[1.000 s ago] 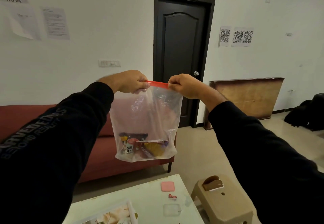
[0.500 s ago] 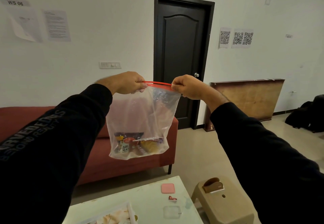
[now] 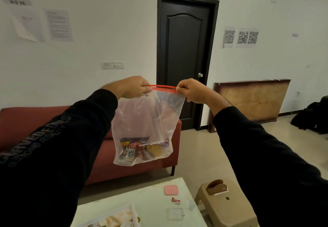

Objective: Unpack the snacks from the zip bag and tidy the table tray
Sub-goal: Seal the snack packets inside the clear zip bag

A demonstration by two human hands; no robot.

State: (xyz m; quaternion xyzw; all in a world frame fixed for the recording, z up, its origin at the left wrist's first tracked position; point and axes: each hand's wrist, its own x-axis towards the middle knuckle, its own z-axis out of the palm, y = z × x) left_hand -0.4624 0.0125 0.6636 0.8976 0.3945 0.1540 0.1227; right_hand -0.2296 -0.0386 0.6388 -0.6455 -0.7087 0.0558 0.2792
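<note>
I hold a clear zip bag (image 3: 147,118) with a red zip strip up in the air in front of me. My left hand (image 3: 132,87) pinches the strip's left end and my right hand (image 3: 192,90) pinches its right end. Several snack packets (image 3: 142,151) lie bunched at the bottom of the bag, one of them labelled salted peanuts. Below, the corner of a white table tray (image 3: 132,210) with a floral print shows on the pale table (image 3: 154,200); my left sleeve hides most of it.
On the table lie a pink square pad (image 3: 171,190), a small red scrap (image 3: 175,200) and a clear square lid (image 3: 174,213). A beige plastic stool (image 3: 225,203) stands right of the table. A red sofa (image 3: 99,148) is behind, and a dark door (image 3: 184,58) beyond.
The bag has swung slightly left and its lower part has shifted. My hands have moved a little apart along the red strip, whose two sides now show a slight gap.
</note>
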